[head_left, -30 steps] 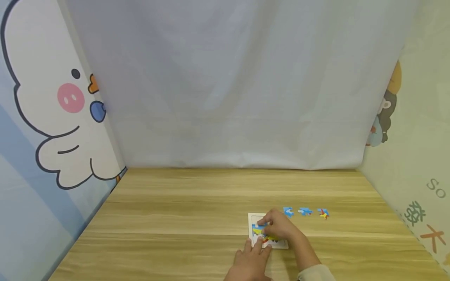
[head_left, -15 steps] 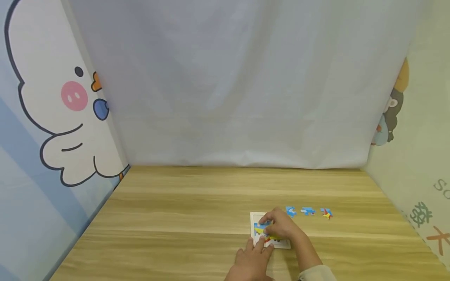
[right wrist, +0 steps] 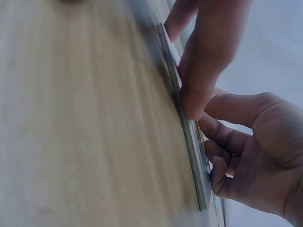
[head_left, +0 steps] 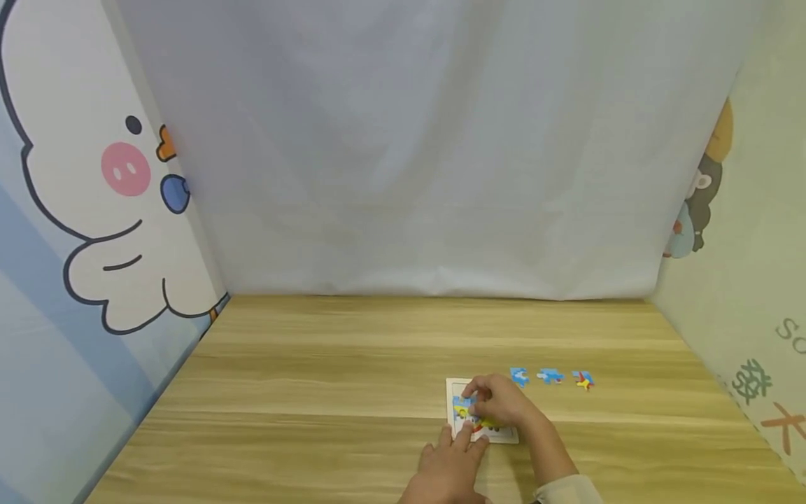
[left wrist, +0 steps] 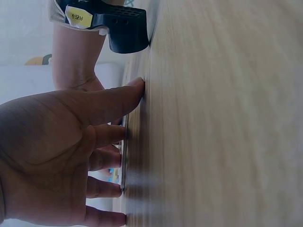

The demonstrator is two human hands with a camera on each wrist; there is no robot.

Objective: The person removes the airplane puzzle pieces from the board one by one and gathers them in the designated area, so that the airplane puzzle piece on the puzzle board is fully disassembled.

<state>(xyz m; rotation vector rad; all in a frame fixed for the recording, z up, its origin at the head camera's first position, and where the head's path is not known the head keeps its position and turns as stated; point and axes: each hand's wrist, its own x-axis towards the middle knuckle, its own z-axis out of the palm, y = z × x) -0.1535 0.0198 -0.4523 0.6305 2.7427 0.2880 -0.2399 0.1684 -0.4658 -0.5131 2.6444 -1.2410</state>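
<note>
A small jigsaw puzzle board (head_left: 450,400) with a pale frame lies flat on the table, its picture blue, yellow and red. My left hand (head_left: 446,467) spreads its straight fingers on the near edge and holds the board down. Bent over the right side of the board is my right hand (head_left: 500,404). Its thumb and index finger pinch a puzzle piece (head_left: 464,403) at the left part of the picture, mostly hidden by the fingertips. In the right wrist view the curled right fingers (right wrist: 220,130) meet the board's top face.
Three loose puzzle pieces, a left one (head_left: 519,376), a middle one (head_left: 550,376) and a right one (head_left: 583,380), lie in a row behind the right hand. A grey-white curtain (head_left: 403,175) hangs along the table's (head_left: 283,385) far edge.
The right fingertips shift slightly over the board, and more of the yellow picture shows beneath them. The left hand stays put. The head view drifts a little.
</note>
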